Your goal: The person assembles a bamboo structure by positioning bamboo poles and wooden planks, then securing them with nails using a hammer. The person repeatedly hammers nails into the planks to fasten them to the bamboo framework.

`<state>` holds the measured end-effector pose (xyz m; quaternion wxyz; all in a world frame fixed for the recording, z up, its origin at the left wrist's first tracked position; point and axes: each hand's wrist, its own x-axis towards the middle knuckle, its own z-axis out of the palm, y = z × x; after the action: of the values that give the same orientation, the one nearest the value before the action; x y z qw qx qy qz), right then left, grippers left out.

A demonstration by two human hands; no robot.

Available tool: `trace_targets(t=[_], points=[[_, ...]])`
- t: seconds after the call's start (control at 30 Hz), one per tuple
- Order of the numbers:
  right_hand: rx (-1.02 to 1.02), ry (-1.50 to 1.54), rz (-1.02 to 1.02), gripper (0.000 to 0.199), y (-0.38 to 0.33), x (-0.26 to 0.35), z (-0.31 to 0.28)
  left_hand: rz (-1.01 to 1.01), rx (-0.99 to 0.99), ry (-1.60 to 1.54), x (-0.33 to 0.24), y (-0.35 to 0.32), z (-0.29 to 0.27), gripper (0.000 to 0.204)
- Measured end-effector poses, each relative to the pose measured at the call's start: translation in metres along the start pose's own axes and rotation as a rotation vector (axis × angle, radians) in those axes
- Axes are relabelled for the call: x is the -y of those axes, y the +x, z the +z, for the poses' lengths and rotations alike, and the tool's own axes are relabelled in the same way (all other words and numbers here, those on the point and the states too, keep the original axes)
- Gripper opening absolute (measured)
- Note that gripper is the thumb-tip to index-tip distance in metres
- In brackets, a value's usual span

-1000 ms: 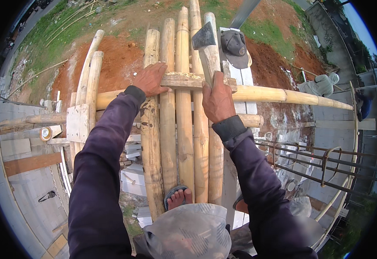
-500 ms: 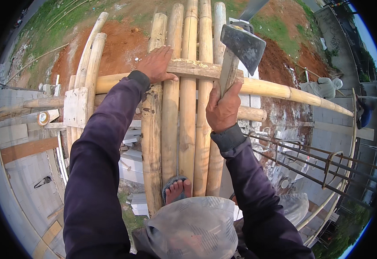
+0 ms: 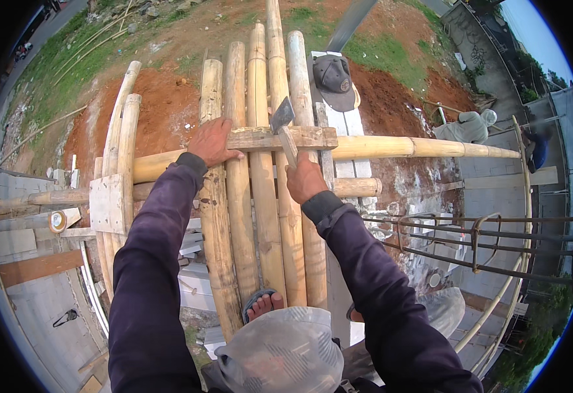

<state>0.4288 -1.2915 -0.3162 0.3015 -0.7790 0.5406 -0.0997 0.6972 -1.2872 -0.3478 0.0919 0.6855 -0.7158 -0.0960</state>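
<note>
My right hand (image 3: 306,179) is wrapped round the wooden handle of a hatchet (image 3: 282,114). Its dark metal head is over a short timber batten (image 3: 247,138). The batten lies crosswise on several bamboo poles (image 3: 236,131) that run away from me side by side. At the batten's left end, my left hand (image 3: 211,141) rests flat with its fingers stretched out. From this angle I cannot tell whether the hatchet head touches the wood.
A thick bamboo pole (image 3: 417,147) crosses beneath. Beyond the poles, a dark cap (image 3: 334,80) sits on pale boards. Rebar (image 3: 457,234) juts in at right. A white board (image 3: 107,204) is fixed to upright bamboo at left. One sandalled foot (image 3: 264,304) stands on the poles. A person (image 3: 466,128) is far right.
The hatchet has come down from its raised position to the batten, uncovering the cap. My left hand stays at the batten's left end. The whole view has shifted.
</note>
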Motion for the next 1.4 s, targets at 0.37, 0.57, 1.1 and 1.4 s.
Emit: trace_targets(t=[0.37, 0.57, 1.1, 1.4], points=[[0.010, -0.075, 0.272, 0.031, -0.018, -0.068, -0.034, -0.032, 0.009, -0.029, -0.013, -0.001, 0.000, 0.073], [-0.157, 0.539, 0.338, 0.025, -0.026, -0.103, -0.049, -0.050, -0.183, -0.378, 0.019, 0.009, 0.020, 0.079], [0.215, 0.949, 0.554, 0.016, 0.005, -0.136, -0.072, -0.793, -0.557, -1.306, 0.019, -0.054, 0.094, 0.075], [0.055, 1.028, 0.602, 0.016, 0.000, -0.151, -0.087, -0.826, -0.463, -0.946, 0.030, -0.041, 0.076, 0.059]])
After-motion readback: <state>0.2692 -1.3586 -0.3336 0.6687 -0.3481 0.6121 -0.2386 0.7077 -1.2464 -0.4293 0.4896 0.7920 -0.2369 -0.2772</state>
